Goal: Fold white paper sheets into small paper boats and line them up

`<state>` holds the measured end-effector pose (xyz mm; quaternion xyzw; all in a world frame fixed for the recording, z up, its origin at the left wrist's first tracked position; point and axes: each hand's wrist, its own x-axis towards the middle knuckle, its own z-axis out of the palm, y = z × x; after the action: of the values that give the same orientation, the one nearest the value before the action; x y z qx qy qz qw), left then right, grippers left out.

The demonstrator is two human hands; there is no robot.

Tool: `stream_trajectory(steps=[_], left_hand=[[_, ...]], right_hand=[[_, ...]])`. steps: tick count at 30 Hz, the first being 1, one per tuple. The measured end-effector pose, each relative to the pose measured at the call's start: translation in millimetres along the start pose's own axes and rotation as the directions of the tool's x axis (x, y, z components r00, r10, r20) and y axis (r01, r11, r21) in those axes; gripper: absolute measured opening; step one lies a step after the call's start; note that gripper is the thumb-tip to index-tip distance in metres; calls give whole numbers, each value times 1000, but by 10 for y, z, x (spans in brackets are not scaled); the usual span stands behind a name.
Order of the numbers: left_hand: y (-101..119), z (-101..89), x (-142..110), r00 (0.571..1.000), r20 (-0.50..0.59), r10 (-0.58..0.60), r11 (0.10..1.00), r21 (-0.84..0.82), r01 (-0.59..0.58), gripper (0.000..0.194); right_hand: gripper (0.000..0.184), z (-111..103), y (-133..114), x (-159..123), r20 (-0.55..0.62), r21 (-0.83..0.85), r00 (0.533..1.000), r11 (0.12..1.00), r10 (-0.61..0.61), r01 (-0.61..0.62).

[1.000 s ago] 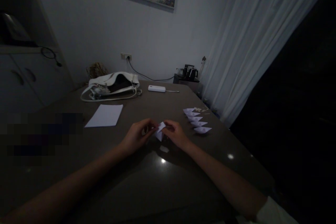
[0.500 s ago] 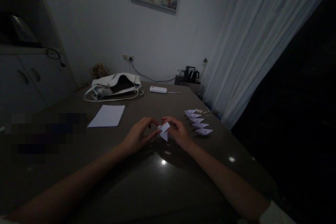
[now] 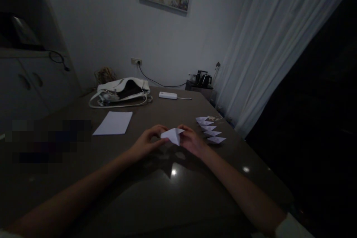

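A small folded piece of white paper (image 3: 172,135) is held above the table, pointed at its lower end and with a corner sticking out to the right. My left hand (image 3: 149,141) pinches its left side between thumb and fingers. On the other side, my right hand (image 3: 192,141) grips the paper's right edge, its fingertips partly hidden behind the fold. To the right, several folded paper boats (image 3: 212,133) stand in a row. A flat stack of white paper (image 3: 113,123) lies to the left of my hands.
At the back of the dark glossy table (image 3: 156,200) are a white handbag (image 3: 122,91) and a white power bank (image 3: 167,95) with a short cable. Small pale bits (image 3: 214,118) lie by the right edge. A black kettle (image 3: 205,79) stands beyond, beside the curtain (image 3: 251,44).
The folded paper has turned and spread between my hands, showing a wider face with its tip down. My right hand has shifted slightly to the right.
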<state>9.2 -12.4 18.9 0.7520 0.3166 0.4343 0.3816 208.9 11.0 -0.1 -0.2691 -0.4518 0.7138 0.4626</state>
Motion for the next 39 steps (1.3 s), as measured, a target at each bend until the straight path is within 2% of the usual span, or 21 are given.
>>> stream_trajectory(steps=[3, 5, 7, 10, 18, 20, 24, 26, 28, 30, 32, 35, 39], left_hand=[[-39, -22, 14, 988, -83, -133, 971, -210, 113, 22], [-76, -31, 20, 979, -109, -175, 937, -325, 131, 23], [-100, -29, 21, 979, -88, -184, 903, -409, 133, 23], [-102, -10, 19, 979, -49, -199, 862, -484, 151, 22], [-114, 29, 24, 958, -26, -284, 791, -572, 219, 35], [-101, 30, 17, 952, -5, -307, 773, -584, 247, 39], [-54, 26, -3, 947, 78, -311, 751, -590, 296, 34], [-43, 26, -10, 941, 107, -320, 765, -556, 324, 29], [-44, 32, -14, 938, 102, -331, 809, -481, 338, 27], [-45, 48, -12, 942, 74, -326, 860, -390, 329, 27], [-38, 67, -7, 950, 52, -307, 897, -319, 307, 28], [-26, 87, 4, 960, 45, -275, 922, -269, 277, 30], [-40, 85, 11, 963, 41, -267, 931, -248, 268, 31]], right_hand=[[30, -19, -21, 1, 43, -69, 999, 998, -1, 4], [36, -18, -29, -4, 105, -68, 994, 997, 38, -31], [34, -15, -30, -8, 127, -28, 989, 997, 80, -77], [32, -11, -18, -5, 71, -31, 994, 996, 81, -79], [38, 17, 23, -2, 36, -236, 999, 971, -28, 36], [36, 7, 13, -16, 75, -322, 997, 946, -21, 44], [36, -9, -72, -55, 266, -505, 963, 858, 48, 97], [42, 7, -114, -69, 308, -494, 951, 852, -15, 173], [42, 45, -126, -82, 288, -485, 953, 844, -92, 228], [36, 97, -109, -100, 260, -544, 949, 785, -178, 296], [29, 146, -79, -124, 274, -656, 929, 658, -249, 370], [18, 188, -50, -155, 291, -779, 910, 478, -296, 405], [12, 195, -60, -163, 289, -815, 900, 411, -326, 410]])
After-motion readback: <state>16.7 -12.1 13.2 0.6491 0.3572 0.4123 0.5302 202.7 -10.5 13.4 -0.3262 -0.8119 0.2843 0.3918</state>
